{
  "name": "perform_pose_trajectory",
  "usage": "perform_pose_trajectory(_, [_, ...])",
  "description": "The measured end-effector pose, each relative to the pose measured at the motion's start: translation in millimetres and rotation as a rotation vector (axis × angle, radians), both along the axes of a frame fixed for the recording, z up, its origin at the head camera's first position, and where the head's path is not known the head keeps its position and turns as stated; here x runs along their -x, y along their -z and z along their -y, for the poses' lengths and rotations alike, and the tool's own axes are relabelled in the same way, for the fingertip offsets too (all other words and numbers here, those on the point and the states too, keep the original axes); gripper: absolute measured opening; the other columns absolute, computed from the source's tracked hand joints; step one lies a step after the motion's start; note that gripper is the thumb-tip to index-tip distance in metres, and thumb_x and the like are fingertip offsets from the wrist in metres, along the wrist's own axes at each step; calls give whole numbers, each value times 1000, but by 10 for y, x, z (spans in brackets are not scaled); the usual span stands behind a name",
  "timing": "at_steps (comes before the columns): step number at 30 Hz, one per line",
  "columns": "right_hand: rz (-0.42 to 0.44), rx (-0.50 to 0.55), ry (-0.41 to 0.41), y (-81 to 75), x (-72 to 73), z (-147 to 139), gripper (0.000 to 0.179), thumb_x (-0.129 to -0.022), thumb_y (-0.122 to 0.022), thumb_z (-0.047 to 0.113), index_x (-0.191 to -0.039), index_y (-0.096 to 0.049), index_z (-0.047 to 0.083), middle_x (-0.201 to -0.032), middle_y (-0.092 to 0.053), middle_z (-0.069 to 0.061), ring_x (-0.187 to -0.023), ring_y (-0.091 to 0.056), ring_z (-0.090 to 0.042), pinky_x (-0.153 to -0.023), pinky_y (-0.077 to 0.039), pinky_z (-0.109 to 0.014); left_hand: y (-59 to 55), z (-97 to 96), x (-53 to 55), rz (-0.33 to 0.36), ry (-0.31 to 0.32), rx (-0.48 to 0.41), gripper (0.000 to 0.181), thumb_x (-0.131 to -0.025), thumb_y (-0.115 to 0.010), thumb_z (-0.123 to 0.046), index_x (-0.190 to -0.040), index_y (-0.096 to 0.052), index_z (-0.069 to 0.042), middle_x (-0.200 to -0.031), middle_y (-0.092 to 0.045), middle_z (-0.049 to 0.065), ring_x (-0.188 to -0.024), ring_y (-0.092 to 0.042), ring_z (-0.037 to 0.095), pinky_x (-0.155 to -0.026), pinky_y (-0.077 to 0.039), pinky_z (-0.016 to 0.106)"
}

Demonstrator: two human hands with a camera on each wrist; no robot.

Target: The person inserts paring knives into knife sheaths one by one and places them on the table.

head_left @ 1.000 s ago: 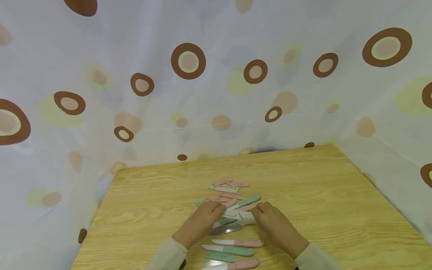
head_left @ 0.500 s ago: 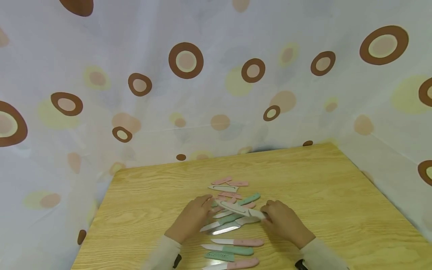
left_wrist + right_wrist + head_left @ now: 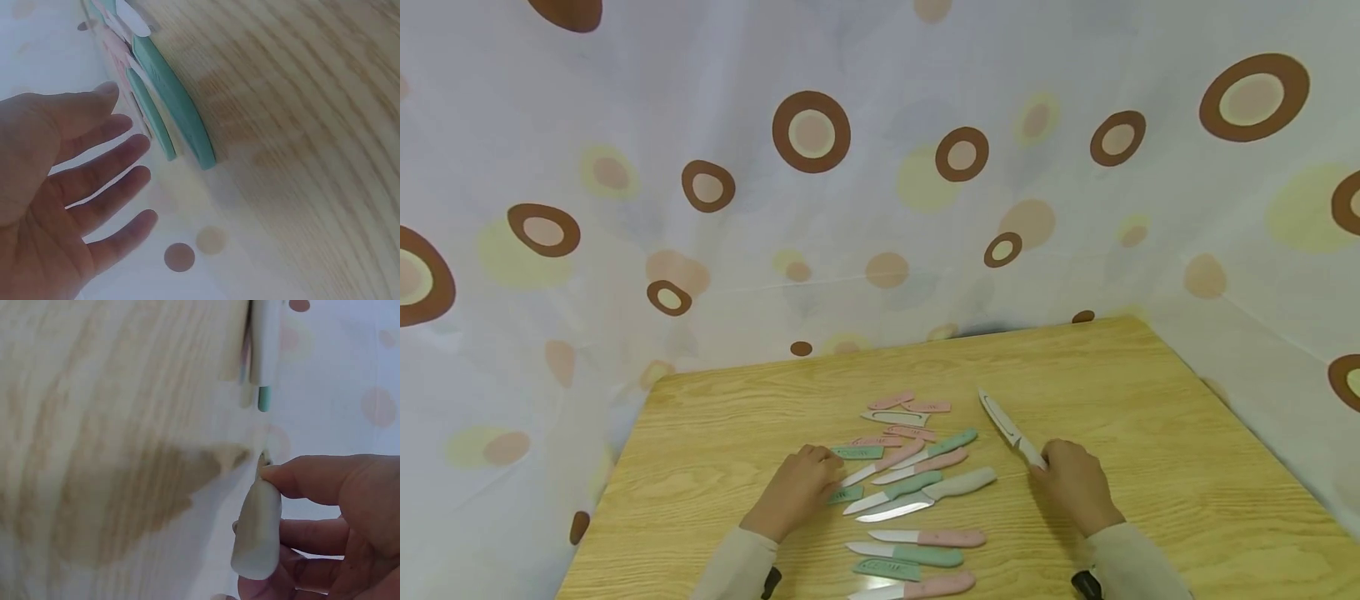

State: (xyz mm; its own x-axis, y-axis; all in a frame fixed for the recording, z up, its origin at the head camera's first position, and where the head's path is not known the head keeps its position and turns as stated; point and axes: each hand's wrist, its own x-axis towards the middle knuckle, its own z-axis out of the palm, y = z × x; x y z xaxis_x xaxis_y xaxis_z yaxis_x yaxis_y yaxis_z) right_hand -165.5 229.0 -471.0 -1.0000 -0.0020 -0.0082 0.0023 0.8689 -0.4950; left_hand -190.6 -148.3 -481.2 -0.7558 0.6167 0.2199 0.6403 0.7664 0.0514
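Observation:
My right hand (image 3: 1078, 483) pinches the white handle (image 3: 255, 534) of a knife whose blade is covered by a white sheath (image 3: 998, 414); its tip points away from me, up and to the left. My left hand (image 3: 799, 490) is at the left side of the pile, fingers spread and relaxed in the left wrist view, with nothing in them. Right by its fingertips are a green sheath (image 3: 859, 453) and another green sheath (image 3: 847, 495). A pink-handled knife (image 3: 901, 455) lies just beyond. In the middle lies a bare-bladed knife with a white handle (image 3: 964, 482).
Further back are several pink sheaths (image 3: 927, 407) and a white sheath (image 3: 897, 417). Closer to me lie a pink-handled knife (image 3: 951, 538), a green-handled knife (image 3: 928, 557), a green sheath (image 3: 886, 570) and another pink-handled knife (image 3: 938, 585). A spotted curtain (image 3: 887, 167) surrounds the wooden table (image 3: 1150, 433).
Both hands were together over the pile with the white knife and sheath. The right hand has lifted the sheathed knife away to the right; the left hand has drawn back to the left.

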Motion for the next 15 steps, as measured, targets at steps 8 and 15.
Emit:
perform_pose_trajectory(8, [85, 8, 37, 53, -52, 66, 16, -82, -65, 8, -77, -58, -6, -64, -56, -7, -53, -50, -18, -45, -44, -28, -27, 27, 0, -32, 6, -60, 23, -80, -77, -13, -101, -71, -6, -101, -68, 8, -94, -65, 24, -82, -56, 36])
perform_pose_trajectory(15, [87, -2, 41, 53, -58, 98, 25, -81, -73, 12, -75, -56, -5, -63, -56, -7, -52, -51, -17, -43, -46, -27, -69, 51, 2, -37, -17, -70, 22, -80, -77, -15, -99, -71, -5, -100, -69, 7, -91, -65, 23, -81, -56, 35])
